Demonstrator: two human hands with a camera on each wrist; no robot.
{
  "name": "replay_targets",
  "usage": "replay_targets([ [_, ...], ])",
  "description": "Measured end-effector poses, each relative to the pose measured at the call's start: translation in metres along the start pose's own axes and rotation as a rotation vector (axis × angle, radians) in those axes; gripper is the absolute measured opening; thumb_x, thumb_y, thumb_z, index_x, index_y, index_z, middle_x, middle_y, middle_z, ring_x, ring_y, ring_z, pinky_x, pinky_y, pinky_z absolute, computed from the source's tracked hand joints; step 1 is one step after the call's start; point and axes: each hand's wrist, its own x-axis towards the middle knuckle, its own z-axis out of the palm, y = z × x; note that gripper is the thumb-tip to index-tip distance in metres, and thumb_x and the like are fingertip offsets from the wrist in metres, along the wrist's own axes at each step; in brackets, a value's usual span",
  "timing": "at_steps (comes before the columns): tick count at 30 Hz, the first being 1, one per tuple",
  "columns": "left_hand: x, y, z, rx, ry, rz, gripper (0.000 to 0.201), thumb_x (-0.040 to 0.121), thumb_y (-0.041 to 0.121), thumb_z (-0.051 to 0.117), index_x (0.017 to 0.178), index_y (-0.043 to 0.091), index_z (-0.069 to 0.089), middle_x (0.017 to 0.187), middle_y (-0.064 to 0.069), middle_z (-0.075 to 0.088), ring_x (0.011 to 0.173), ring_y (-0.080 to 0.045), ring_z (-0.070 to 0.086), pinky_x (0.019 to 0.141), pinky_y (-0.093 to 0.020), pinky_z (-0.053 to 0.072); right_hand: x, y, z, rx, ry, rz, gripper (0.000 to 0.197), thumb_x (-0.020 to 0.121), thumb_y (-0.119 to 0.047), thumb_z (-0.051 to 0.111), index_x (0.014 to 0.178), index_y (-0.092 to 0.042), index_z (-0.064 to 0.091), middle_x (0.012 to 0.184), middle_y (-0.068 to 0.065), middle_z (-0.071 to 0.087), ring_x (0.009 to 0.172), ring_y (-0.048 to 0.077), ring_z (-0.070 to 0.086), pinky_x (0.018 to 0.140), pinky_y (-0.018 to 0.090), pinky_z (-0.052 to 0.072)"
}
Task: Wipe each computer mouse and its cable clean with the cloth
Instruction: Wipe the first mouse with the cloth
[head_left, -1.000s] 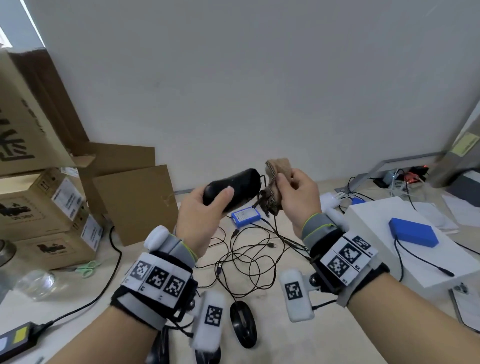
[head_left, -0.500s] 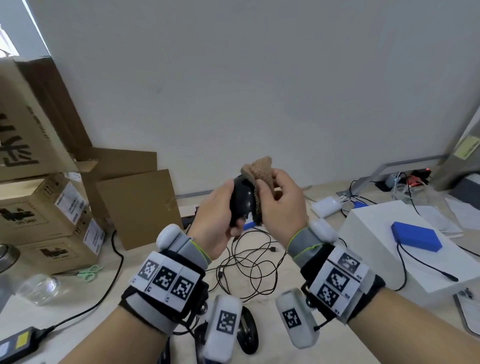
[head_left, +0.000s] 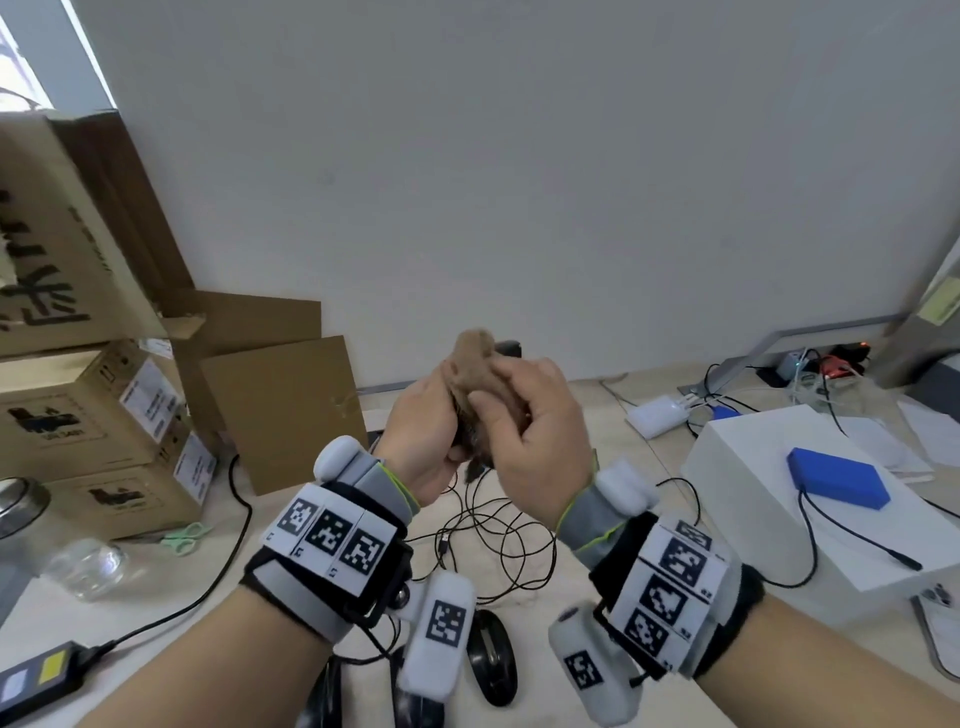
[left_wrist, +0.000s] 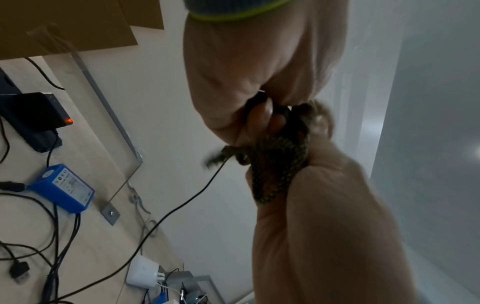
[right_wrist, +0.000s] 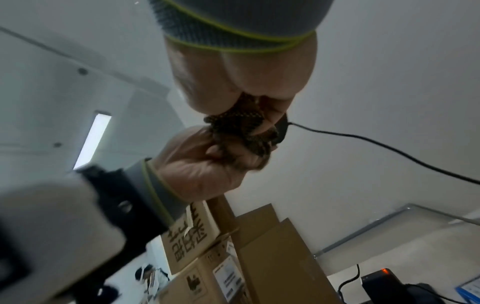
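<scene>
My left hand (head_left: 421, 431) grips a black mouse (head_left: 508, 347) held up above the desk; only its far tip shows in the head view. My right hand (head_left: 535, 436) holds a brown cloth (head_left: 475, 353) wrapped over the mouse, fingers curled round it. In the right wrist view the cloth (right_wrist: 241, 123) bunches between both hands, the mouse (right_wrist: 281, 127) peeks out and its cable (right_wrist: 389, 148) trails away. The cable (left_wrist: 182, 205) hangs down to a tangle (head_left: 493, 535) on the desk. A second black mouse (head_left: 491, 657) lies near the front edge, between my wrists.
Cardboard boxes (head_left: 78, 415) are stacked at the left. A white box (head_left: 753, 519) with a blue device (head_left: 831, 483) stands on the right. Green scissors (head_left: 184, 538), a glass jar (head_left: 88, 566), a power adapter (head_left: 41, 675) and a white charger (head_left: 654, 415) lie about.
The mouse turned from lying sideways to pointing away. My right hand brought the cloth from beside the mouse onto it, and both hands closed together.
</scene>
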Motion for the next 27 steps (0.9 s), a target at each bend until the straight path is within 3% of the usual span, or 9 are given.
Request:
replay_targets([
  [3, -0.001, 0.000, -0.003, 0.024, -0.033, 0.015, 0.037, 0.104, 0.028, 0.034, 0.092, 0.011, 0.064, 0.067, -0.008, 0.055, 0.039, -0.011, 0.036, 0.034, -0.015, 0.018, 0.006, 0.010, -0.004, 0.003, -0.016, -0.035, 0.034, 0.085, -0.039, 0.054, 0.108, -0.018, 0.068, 0.090, 0.003, 0.059, 0.082, 0.005, 0.053, 0.079, 0.012, 0.041],
  [5, -0.002, 0.000, -0.008, 0.047, -0.036, -0.011, 0.030, 0.104, 0.027, 0.036, 0.089, 0.007, 0.054, 0.067, -0.011, 0.046, 0.041, -0.014, 0.036, 0.035, -0.016, 0.021, 0.022, 0.024, -0.009, -0.019, 0.024, 0.086, 0.028, 0.088, -0.040, 0.052, 0.102, -0.022, 0.068, 0.089, 0.002, 0.064, 0.084, 0.011, 0.057, 0.081, 0.024, 0.047],
  [7, -0.005, 0.000, -0.011, 0.049, -0.057, -0.016, 0.032, 0.104, 0.029, 0.038, 0.104, 0.002, 0.055, 0.070, -0.015, 0.052, 0.045, -0.020, 0.049, 0.036, -0.020, 0.036, 0.034, 0.035, -0.013, -0.005, 0.049, 0.234, 0.017, 0.092, -0.033, 0.054, 0.092, -0.022, 0.067, 0.083, -0.004, 0.066, 0.079, 0.012, 0.059, 0.078, 0.036, 0.051],
  [9, -0.008, 0.000, -0.011, -0.008, -0.117, -0.026, 0.034, 0.104, 0.027, 0.039, 0.115, 0.000, 0.056, 0.076, -0.016, 0.066, 0.063, -0.028, 0.067, 0.050, -0.030, 0.056, 0.040, 0.040, -0.020, 0.072, 0.101, 0.329, 0.016, 0.095, -0.023, 0.056, 0.083, -0.023, 0.066, 0.074, -0.010, 0.064, 0.069, 0.006, 0.056, 0.071, 0.034, 0.052],
  [12, -0.011, -0.001, -0.016, -0.072, -0.195, -0.041, 0.030, 0.102, 0.021, 0.043, 0.118, -0.001, 0.055, 0.096, -0.019, 0.070, 0.088, -0.037, 0.071, 0.066, -0.040, 0.061, 0.046, 0.039, -0.032, 0.203, 0.196, 0.380, 0.023, 0.099, -0.018, 0.051, 0.084, -0.027, 0.066, 0.077, -0.012, 0.067, 0.072, 0.003, 0.058, 0.074, 0.029, 0.052],
  [16, -0.011, -0.006, -0.021, -0.034, -0.197, -0.023, 0.029, 0.096, 0.019, 0.052, 0.124, 0.010, 0.051, 0.103, -0.018, 0.069, 0.089, -0.038, 0.070, 0.058, -0.039, 0.059, 0.047, 0.029, -0.035, 0.249, 0.146, 0.326, 0.027, 0.099, -0.013, 0.048, 0.089, -0.029, 0.069, 0.079, -0.018, 0.069, 0.076, 0.001, 0.061, 0.077, 0.026, 0.053],
  [20, -0.010, -0.011, -0.021, 0.018, -0.223, 0.014, 0.032, 0.098, 0.020, 0.051, 0.130, 0.023, 0.047, 0.096, -0.012, 0.071, 0.083, -0.035, 0.070, 0.052, -0.033, 0.054, 0.042, 0.029, -0.023, 0.205, 0.066, 0.287, 0.019, 0.090, -0.031, 0.057, 0.100, -0.040, 0.070, 0.104, 0.001, 0.070, 0.092, 0.018, 0.067, 0.087, 0.035, 0.055],
  [24, -0.004, -0.010, -0.014, 0.022, -0.154, 0.017, 0.026, 0.101, 0.026, 0.046, 0.126, 0.028, 0.053, 0.101, -0.008, 0.071, 0.079, -0.027, 0.071, 0.067, -0.045, 0.059, 0.026, 0.023, -0.013, -0.130, -0.039, 0.071, 0.034, 0.086, -0.032, 0.062, 0.116, -0.019, 0.070, 0.107, -0.004, 0.056, 0.095, 0.002, 0.054, 0.086, 0.001, 0.033],
  [27, 0.000, -0.011, -0.013, 0.050, -0.093, 0.007, 0.032, 0.102, 0.041, 0.039, 0.124, 0.027, 0.057, 0.120, -0.015, 0.065, 0.089, -0.029, 0.069, 0.066, -0.045, 0.057, 0.013, 0.021, -0.010, -0.181, -0.123, -0.056, 0.039, 0.079, -0.044, 0.059, 0.108, -0.020, 0.070, 0.102, -0.004, 0.056, 0.087, -0.005, 0.048, 0.082, 0.004, 0.036],
])
